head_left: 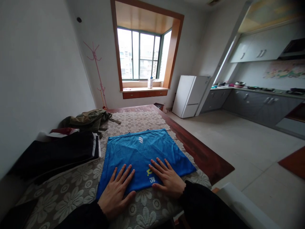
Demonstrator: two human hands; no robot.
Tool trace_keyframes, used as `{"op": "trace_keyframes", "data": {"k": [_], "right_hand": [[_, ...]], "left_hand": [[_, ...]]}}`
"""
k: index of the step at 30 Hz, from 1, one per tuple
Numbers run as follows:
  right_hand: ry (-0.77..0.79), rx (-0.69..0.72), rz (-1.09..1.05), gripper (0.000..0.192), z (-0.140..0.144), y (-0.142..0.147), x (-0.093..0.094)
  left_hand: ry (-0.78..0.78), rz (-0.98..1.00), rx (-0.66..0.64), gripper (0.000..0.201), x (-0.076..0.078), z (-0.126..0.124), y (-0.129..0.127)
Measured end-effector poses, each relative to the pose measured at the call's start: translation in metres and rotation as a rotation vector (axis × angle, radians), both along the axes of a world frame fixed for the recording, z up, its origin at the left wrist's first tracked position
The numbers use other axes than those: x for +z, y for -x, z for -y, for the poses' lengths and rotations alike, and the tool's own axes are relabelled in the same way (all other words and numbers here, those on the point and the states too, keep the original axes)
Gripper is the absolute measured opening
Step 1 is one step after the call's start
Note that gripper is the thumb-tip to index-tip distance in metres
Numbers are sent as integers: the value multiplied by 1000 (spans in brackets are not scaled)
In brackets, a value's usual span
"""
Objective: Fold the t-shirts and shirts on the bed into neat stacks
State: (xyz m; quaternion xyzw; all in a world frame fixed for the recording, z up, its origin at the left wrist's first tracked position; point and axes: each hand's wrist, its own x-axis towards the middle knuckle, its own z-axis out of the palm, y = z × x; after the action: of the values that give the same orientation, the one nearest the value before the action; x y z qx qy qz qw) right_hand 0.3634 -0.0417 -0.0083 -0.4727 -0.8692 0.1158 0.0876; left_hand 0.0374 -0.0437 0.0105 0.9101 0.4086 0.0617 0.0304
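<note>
Both hands, our left hand [116,190] and right hand [168,179], lie open and flat at lower centre, gripping nothing, on the blue shirt [143,152]; it looks folded once, smoothing unfinished.

Left hand [116,192] and right hand [168,179] press flat on a blue shirt [143,152] spread over the floral tablecloth [71,197].

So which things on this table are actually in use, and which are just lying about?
In use: folded blue sports shirt, left hand and right hand flat on it.

Lying about: folded black garments, olive-green jacket, white plastic bottle, white fridge, pink coat stand.
</note>
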Motion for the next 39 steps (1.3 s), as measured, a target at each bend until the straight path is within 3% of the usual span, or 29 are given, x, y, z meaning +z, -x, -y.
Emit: {"op": "trace_keyframes", "data": {"k": [7,13,17,22,33,36,39], "right_hand": [[-114,-361,43,76,21,-102,-21],[-62,-346,-96,64,42,-151,-16],[-80,-364,-235,45,53,-166,-8],[-148,-344,-297,35,54,-174,-9],[-254,-312,-255,28,34,-191,-21],[-280,-272,-278,22,34,-188,-21],[-304,-300,-381,20,35,-186,-22]], "left_hand": [[-137,49,85,79,-11,30,48],[-110,152,43,65,-5,40,78],[-49,211,93,43,-7,38,105],[-59,276,106,34,-13,40,124],[-25,285,121,23,19,34,117],[-23,292,103,24,20,31,115],[-27,352,171,26,16,32,115]]}}
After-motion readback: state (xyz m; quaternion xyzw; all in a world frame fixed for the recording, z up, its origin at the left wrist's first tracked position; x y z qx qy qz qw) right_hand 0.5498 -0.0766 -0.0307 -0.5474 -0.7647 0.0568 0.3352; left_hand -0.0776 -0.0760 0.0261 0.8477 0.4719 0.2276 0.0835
